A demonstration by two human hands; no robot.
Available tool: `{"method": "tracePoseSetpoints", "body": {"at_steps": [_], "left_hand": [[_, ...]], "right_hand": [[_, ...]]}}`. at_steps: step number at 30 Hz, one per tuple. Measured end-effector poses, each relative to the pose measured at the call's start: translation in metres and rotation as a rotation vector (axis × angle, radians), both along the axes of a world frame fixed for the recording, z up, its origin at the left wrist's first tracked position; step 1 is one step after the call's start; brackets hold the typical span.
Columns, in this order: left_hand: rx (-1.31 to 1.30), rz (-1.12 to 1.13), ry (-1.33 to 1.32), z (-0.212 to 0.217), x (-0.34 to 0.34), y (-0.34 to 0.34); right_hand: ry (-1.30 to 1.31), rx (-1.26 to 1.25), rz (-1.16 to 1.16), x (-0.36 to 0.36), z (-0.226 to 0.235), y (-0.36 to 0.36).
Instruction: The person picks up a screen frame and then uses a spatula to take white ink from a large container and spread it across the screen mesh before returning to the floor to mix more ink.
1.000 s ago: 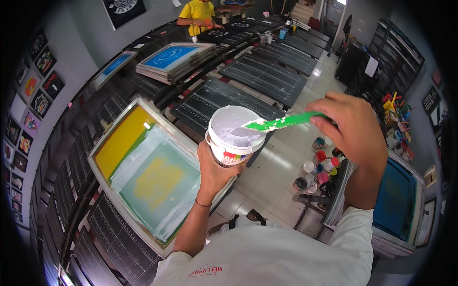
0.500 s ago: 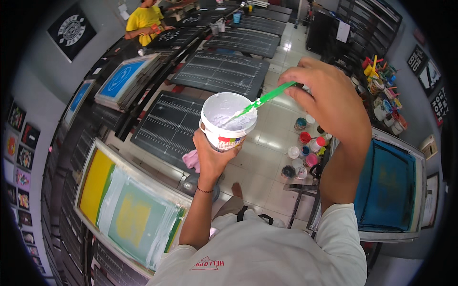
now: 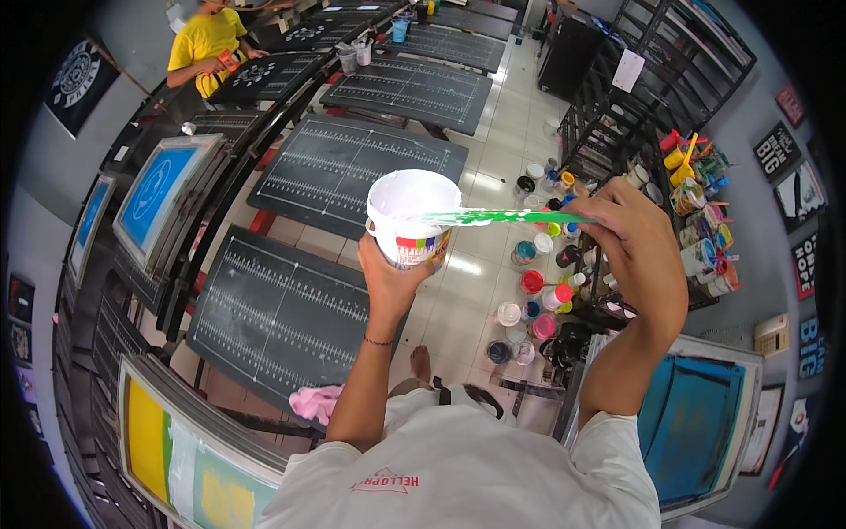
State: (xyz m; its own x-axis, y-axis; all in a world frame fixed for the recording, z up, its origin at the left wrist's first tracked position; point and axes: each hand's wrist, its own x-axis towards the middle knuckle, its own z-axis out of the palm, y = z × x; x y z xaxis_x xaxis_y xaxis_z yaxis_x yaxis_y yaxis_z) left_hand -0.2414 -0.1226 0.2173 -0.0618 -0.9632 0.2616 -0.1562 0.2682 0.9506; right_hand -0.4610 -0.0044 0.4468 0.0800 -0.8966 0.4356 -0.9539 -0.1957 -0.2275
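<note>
My left hand [image 3: 392,275] is wrapped round the lower part of a white plastic tub [image 3: 401,231] with a coloured label. The tub is held up in front of me, tilted a little. Thick white paste coats its inside wall. My right hand [image 3: 630,225] pinches the end of a green plastic spatula [image 3: 515,216] between thumb and fingers. White paste is smeared along the spatula, which lies nearly level across the tub's rim. Its tip reaches the tub's mouth, and the glare there hides whether it touches the inside.
Black printing boards [image 3: 286,304] stretch away on my left, one with a pink cloth [image 3: 315,403] at its edge. Framed screens stand at lower left [image 3: 181,463] and lower right [image 3: 692,423]. Ink jars [image 3: 531,282] crowd the floor by a rack. A person in yellow [image 3: 204,44] works at far left.
The spatula has swung from steeply slanted inside the tub to nearly level at its rim. My right hand has moved lower and further right. The view has shifted over the room.
</note>
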Motion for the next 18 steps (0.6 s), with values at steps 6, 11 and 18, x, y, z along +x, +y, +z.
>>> {"method": "tracePoseSetpoints", "body": {"at_steps": [6, 11, 18], "left_hand": [[0.124, -0.027, 0.019, -0.013, -0.051, -0.088], [0.073, 0.081, -0.076, -0.024, -0.114, -0.155], [0.011, 0.105, 0.062, -0.036, -0.196, -0.249]], "right_hand": [[-0.029, 0.012, -0.049, -0.057, -0.009, -0.073], [-0.070, 0.010, -0.080, -0.124, -0.023, -0.134], [-0.104, -0.090, 0.014, -0.244, -0.051, -0.236]]}}
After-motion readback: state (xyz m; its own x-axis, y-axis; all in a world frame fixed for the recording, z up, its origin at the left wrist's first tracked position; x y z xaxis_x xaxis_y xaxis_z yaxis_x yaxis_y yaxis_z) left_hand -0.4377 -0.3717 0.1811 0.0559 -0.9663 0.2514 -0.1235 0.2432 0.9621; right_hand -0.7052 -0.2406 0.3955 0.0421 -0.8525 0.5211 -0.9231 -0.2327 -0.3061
